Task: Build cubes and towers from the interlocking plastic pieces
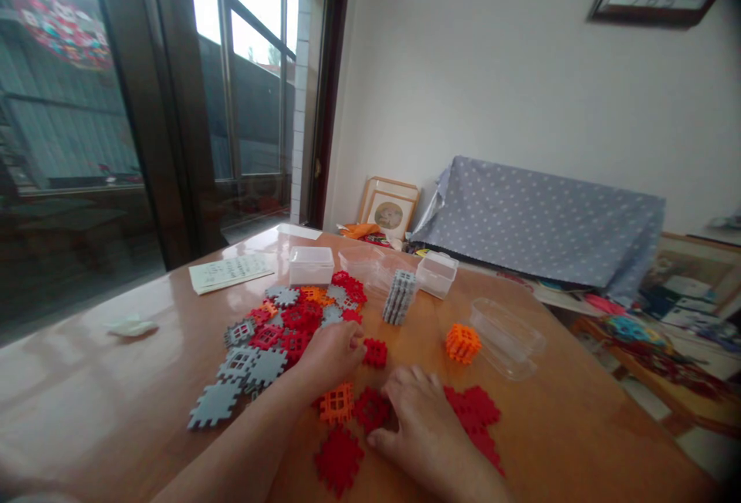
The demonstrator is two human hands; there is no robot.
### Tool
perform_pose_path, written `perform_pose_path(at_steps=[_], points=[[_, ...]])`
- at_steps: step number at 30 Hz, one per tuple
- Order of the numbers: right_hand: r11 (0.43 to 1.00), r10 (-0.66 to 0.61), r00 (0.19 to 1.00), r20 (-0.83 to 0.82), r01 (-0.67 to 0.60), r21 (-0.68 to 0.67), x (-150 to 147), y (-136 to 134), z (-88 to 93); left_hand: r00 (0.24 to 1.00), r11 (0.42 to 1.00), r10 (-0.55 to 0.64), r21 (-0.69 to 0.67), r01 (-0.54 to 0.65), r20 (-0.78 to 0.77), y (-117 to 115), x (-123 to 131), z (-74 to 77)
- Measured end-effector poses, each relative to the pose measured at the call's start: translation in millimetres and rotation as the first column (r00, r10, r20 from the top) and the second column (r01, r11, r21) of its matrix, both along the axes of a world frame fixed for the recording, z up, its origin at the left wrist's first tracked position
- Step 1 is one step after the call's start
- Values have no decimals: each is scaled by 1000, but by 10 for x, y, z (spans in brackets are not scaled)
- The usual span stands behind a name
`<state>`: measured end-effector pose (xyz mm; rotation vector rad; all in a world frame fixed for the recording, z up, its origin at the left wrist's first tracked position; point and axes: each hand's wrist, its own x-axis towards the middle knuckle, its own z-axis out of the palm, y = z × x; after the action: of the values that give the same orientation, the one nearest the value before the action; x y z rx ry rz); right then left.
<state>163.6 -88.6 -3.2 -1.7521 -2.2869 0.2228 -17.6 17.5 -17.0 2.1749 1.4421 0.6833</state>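
A pale wall point(492, 86) fills the far side, with a dark-framed glass door point(139, 86) at the left. A brown, glossy table point(174, 349) spans the near part of the scene. Beyond its far right edge hangs a grey-blue dotted cloth point(544, 217).

On the table, a loose heap of toothed plastic pieces point(301, 314), red, grey and orange, spreads left of centre. The left hand point(333, 352) reaches over the heap's right side, its fingers curled beside a small red stack point(375, 352); whether they have hold of anything, I cannot tell. The right hand point(420, 418) rests nearer and farther right, thumb and fingers spread apart at the right edge of a red window piece point(371, 409); no firm grip on it shows.

A long clear tray point(509, 333) lies on the right, and a clear box point(311, 271) stands behind the heap, with a smaller clear tub point(437, 281) to its right. A printed sheet point(231, 273) lies at the far left.

Red flat pieces point(478, 408) lie just right of the right hand. A tall grey stack point(399, 297) stands near the tub. A solid red piece point(340, 459) lies at the near side, below an orange window piece point(336, 403). An orange stack point(463, 343) sits beside the tray.
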Motion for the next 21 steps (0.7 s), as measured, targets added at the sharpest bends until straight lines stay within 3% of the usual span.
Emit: perform_pose_path(at_steps=[6, 11, 16, 21], points=[[1000, 1, 999, -35, -1, 0, -36, 19, -48, 994, 999, -39, -25, 42, 106, -17, 15, 9], [998, -44, 993, -111, 48, 28, 75, 87, -30, 952, 995, -65, -55, 85, 299, 2, 68, -81], [985, -104, 975, -196, 128, 113, 169, 221, -50, 855, 948, -135, -185, 258, 500, -52, 153, -85], [971, -85, 967, -239, 134, 198, 149, 286, -88, 719, 884, -51, -304, 355, 694, -84, 205, 0]])
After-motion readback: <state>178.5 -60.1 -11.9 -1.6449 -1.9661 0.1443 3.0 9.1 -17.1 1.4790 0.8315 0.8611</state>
